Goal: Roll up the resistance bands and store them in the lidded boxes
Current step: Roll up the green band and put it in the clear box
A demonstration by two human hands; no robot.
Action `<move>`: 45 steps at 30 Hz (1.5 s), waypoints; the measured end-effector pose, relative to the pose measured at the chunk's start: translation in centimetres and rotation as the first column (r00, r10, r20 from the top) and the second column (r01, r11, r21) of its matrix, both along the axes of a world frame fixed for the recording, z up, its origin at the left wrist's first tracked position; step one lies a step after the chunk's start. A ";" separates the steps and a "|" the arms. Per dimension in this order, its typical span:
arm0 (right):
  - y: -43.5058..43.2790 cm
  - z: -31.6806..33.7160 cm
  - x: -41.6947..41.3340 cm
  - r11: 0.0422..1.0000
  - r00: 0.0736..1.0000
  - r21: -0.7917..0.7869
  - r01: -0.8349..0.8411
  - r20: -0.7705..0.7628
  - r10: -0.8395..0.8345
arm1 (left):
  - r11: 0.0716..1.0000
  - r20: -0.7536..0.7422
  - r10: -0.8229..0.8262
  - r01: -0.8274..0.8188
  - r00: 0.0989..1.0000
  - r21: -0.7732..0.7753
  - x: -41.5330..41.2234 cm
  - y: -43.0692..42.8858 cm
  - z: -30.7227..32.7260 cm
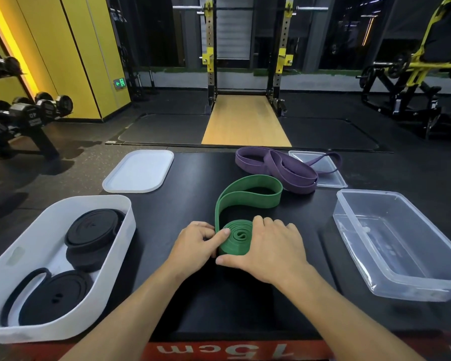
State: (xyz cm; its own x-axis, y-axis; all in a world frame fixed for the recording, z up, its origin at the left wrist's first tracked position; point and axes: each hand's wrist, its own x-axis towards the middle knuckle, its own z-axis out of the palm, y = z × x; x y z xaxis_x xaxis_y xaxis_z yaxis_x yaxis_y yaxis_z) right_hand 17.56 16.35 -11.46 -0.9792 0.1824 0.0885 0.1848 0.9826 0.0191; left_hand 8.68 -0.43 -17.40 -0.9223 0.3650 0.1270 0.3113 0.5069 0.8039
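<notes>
1. The black platform (193, 183) carries everything.
2. On the left, the white box (94, 198) holds black rolled bands (94, 230); on the right the clear box (401, 280) stands open.
3. The green resistance band (235, 237) lies near centre, half coiled, its tail looping far.
4. My right hand (274, 248) cups the coil and my left hand (195, 243) pinches its left edge. The rubber looks soft and springy, so I'd hold the coil by its rim.

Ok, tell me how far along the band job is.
Done: two rolled black bands sit in the white box. In hand: left hand and right hand coil the green band, its tail loose. Left: purple band unrolled, clear box empty, white lid and clear lid off.
</notes>
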 end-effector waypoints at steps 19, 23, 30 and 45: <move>6.4 0.0 -4.3 0.799 0.870 -0.557 -0.226 0.253 0.423 | 0.998 -0.008 -0.058 0.059 0.998 0.036 0.1 -0.1 0.3; 4.7 1.0 -3.0 0.906 0.899 -0.377 -0.195 0.300 0.318 | 0.998 -0.032 -0.037 0.039 0.999 0.052 0.0 0.1 0.2; -0.3 0.5 0.1 1.000 0.999 -0.008 0.016 -0.041 -0.016 | 0.997 -0.057 -0.040 0.043 0.998 0.065 0.0 0.1 0.0; 4.5 0.2 -2.1 0.880 0.936 -0.394 -0.266 0.111 0.333 | 0.999 -0.068 -0.019 0.017 0.998 -0.033 -0.6 0.2 -0.6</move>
